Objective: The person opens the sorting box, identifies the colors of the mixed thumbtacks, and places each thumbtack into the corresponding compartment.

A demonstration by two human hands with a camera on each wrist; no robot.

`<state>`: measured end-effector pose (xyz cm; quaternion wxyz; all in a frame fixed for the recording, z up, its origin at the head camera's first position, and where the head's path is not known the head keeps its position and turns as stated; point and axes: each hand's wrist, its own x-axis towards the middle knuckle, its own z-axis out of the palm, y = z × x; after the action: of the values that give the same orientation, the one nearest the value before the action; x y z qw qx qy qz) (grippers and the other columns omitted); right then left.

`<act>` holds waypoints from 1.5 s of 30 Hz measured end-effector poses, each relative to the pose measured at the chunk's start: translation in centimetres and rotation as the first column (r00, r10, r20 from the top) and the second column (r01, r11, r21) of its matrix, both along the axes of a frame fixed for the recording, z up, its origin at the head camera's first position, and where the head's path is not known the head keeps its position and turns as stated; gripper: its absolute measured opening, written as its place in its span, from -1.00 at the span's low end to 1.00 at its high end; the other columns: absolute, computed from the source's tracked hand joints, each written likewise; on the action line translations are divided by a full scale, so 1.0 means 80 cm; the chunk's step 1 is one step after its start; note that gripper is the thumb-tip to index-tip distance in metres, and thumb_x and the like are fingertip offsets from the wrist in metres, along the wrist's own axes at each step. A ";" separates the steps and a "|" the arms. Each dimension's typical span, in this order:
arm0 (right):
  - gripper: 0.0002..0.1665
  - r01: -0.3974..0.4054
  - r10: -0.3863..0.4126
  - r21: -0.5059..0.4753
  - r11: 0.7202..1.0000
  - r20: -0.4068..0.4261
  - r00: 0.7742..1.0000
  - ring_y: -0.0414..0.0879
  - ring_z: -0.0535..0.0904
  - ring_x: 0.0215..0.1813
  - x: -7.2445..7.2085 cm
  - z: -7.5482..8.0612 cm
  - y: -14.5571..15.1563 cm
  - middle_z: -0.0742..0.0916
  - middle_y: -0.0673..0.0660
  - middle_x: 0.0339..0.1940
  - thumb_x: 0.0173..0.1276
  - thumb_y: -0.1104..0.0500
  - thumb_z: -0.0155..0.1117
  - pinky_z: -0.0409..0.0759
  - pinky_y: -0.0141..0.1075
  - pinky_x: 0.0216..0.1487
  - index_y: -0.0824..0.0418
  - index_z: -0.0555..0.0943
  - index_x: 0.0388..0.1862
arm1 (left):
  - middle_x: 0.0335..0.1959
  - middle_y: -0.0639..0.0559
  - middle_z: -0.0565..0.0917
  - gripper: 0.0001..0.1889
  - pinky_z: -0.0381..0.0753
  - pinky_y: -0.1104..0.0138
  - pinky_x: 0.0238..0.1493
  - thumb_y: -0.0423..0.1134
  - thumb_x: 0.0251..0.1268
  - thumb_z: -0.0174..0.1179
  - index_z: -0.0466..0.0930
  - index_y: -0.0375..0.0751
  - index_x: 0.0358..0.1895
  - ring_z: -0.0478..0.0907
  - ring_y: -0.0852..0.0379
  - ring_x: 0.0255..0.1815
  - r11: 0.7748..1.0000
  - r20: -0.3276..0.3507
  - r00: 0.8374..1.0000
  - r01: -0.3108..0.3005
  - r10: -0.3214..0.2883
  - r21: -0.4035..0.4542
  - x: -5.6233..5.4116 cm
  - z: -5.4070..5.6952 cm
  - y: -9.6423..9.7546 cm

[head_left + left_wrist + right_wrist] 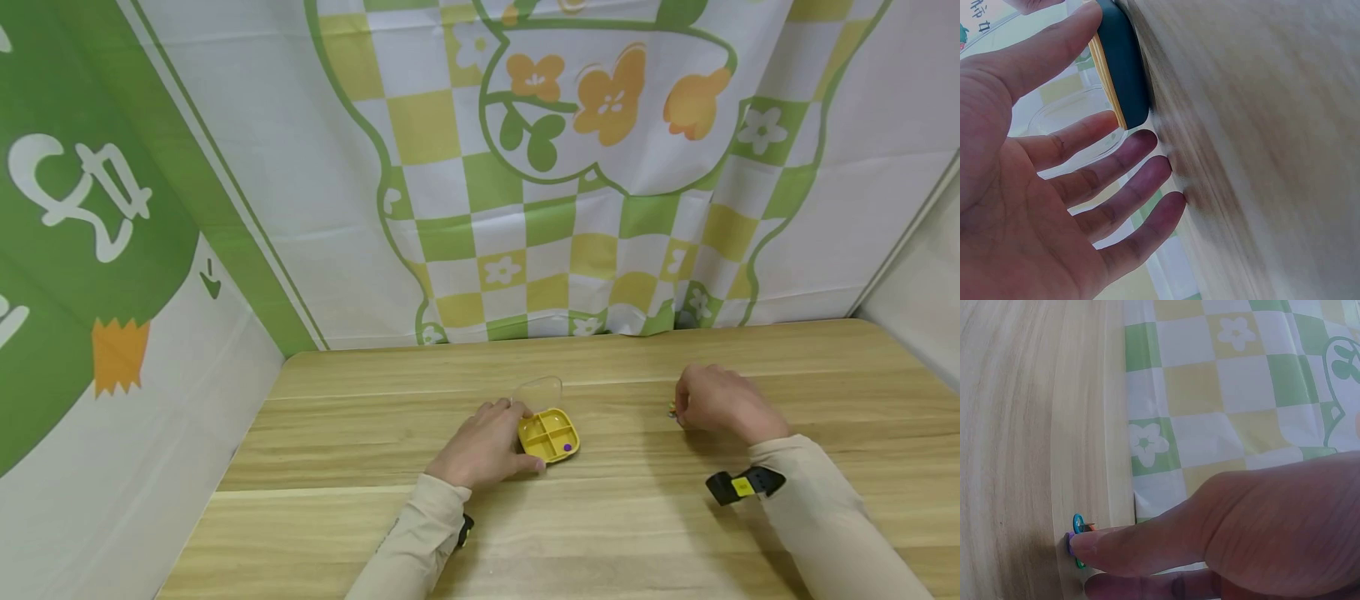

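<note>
A yellow compartment box [549, 437] with a dark underside lies on the table, its clear lid [542, 388] raised behind it. One purple thumbtack [567, 447] sits in its front right compartment. My left hand [483, 444] holds the box by its left side, thumb at the near edge and index finger at the far one; the other fingers spread beside it. Farther right, my right hand [716, 402] bends over a small group of colored thumbtacks [1077, 522]. Its thumb tip touches a purple one; whether a finger pinches it from behind is hidden.
The wooden table [360, 500] meets a checked, flowered curtain [540, 217] at its back edge. A green and white printed cloth [97, 250] hangs on the left side. Both wrists wear black straps.
</note>
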<state>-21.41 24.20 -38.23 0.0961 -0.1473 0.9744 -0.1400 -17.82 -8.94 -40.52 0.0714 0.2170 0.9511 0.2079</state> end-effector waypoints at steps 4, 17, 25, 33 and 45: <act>-0.78 0.002 -0.002 0.003 1.000 -0.002 1.000 -0.08 0.42 -0.46 0.000 0.001 0.000 0.59 -0.07 -0.58 0.12 0.29 0.43 0.37 -0.22 -0.45 0.05 0.64 -0.63 | 0.12 -0.08 0.61 -0.28 0.47 0.03 0.29 0.05 0.10 0.54 0.53 -0.22 0.28 0.53 -0.04 0.09 1.000 0.002 1.000 -0.001 0.000 0.005 0.000 0.000 0.000; -0.85 -0.001 0.001 0.019 1.000 0.002 1.000 -0.05 0.51 -0.38 0.004 0.014 -0.007 0.66 -0.03 -0.45 0.15 0.22 0.49 0.47 -0.16 -0.43 0.04 0.68 -0.53 | 0.07 -0.06 0.61 -0.27 0.52 0.08 0.22 0.05 0.08 0.55 0.53 -0.24 0.27 0.52 0.01 0.02 1.000 -0.008 1.000 0.010 -0.010 -0.007 -0.002 -0.001 0.000; -0.86 -0.023 0.022 -0.006 1.000 -0.033 0.999 -0.08 0.51 -0.39 0.004 0.017 -0.013 0.66 -0.05 -0.47 0.16 0.26 0.45 0.48 -0.17 -0.42 0.04 0.70 -0.52 | 0.09 -0.08 0.61 -0.26 0.49 0.06 0.27 0.07 0.08 0.54 0.53 -0.24 0.27 0.54 -0.04 0.09 1.000 -0.009 1.000 0.011 -0.011 -0.017 -0.003 -0.001 0.001; -0.88 -0.073 0.067 -0.064 0.995 -0.094 0.993 -0.10 0.51 -0.38 0.004 0.018 -0.019 0.68 -0.10 -0.48 0.24 0.22 0.44 0.49 -0.15 -0.38 0.04 0.71 -0.48 | 0.09 -0.07 0.61 -0.26 0.50 0.06 0.26 0.07 0.09 0.54 0.53 -0.24 0.28 0.54 -0.02 0.07 1.000 -0.010 1.000 0.012 -0.012 -0.022 -0.003 -0.001 0.000; -0.90 -0.120 0.092 -0.180 0.976 -0.157 0.983 -0.21 0.54 -0.40 0.002 0.017 -0.033 0.74 -0.12 -0.44 0.29 0.24 0.44 0.55 -0.17 -0.30 0.06 0.76 -0.41 | 0.10 -0.08 0.61 -0.26 0.50 0.05 0.27 0.07 0.08 0.54 0.53 -0.23 0.27 0.54 -0.04 0.09 1.000 -0.011 1.000 0.008 -0.008 -0.020 -0.003 -0.001 0.000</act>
<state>-21.25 21.56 -36.91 0.0166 -0.2175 0.9519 -0.2151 -18.05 -8.92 -40.62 0.0691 0.2212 0.9526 0.1970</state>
